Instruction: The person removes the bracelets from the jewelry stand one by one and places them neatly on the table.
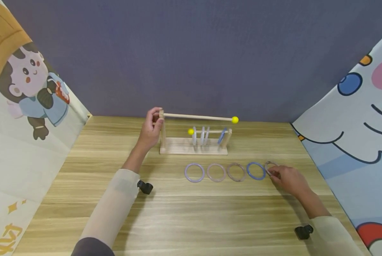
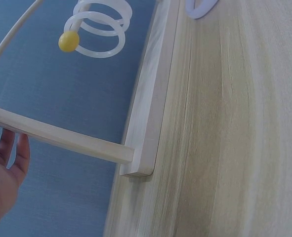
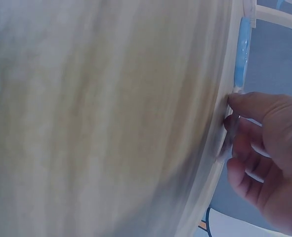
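Note:
My left hand (image 1: 150, 131) grips the top of the taller post of a wooden bangle rack (image 1: 178, 146); in the left wrist view its fingers (image 2: 22, 153) lie against that post. The rack's upper rod (image 1: 197, 117) is bare and ends in a yellow ball (image 1: 235, 120). Several rings hang on the lower rod, white ones (image 1: 202, 137) and a tilted blue one (image 1: 221, 136). At the right end of a row of bangles, my right hand (image 1: 291, 181) pinches a greyish-brown bangle (image 1: 270, 162) at the tabletop. Its fingers partly hide that bangle.
Left of the held bangle lie a blue bangle (image 1: 256, 179), a brown one (image 1: 236, 180), a pink one (image 1: 216, 181) and a lilac one (image 1: 186, 172), in front of the rack. A dark panel (image 1: 191, 64) rises behind the wooden table (image 1: 210, 220), with printed cloths at both sides.

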Tool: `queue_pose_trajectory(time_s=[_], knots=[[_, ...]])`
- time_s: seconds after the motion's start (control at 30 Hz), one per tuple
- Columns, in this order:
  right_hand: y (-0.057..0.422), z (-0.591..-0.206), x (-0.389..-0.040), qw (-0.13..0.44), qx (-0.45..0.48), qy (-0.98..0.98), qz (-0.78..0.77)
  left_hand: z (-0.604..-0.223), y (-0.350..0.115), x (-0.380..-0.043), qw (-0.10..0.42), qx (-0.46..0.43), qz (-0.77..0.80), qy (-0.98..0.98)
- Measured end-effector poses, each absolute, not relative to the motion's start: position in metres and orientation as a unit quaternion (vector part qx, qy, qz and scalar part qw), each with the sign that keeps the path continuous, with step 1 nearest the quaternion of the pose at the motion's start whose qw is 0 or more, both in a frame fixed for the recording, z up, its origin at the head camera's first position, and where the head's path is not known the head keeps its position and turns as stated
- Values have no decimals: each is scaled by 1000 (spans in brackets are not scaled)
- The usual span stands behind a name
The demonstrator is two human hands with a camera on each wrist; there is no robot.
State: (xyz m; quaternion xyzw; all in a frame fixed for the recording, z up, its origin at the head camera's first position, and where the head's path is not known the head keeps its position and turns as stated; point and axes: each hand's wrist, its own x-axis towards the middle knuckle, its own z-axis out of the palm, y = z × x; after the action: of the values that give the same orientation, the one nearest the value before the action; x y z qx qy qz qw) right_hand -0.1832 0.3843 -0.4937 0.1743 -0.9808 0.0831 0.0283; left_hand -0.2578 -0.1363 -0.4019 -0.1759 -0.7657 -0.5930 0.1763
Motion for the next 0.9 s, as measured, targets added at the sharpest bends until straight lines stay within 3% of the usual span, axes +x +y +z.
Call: queue_pose_trajectory(time_s=[0.9], knots=[[381, -484, -188, 17, 143, -981, 130, -408, -138, -263, 172, -179, -594, -765]])
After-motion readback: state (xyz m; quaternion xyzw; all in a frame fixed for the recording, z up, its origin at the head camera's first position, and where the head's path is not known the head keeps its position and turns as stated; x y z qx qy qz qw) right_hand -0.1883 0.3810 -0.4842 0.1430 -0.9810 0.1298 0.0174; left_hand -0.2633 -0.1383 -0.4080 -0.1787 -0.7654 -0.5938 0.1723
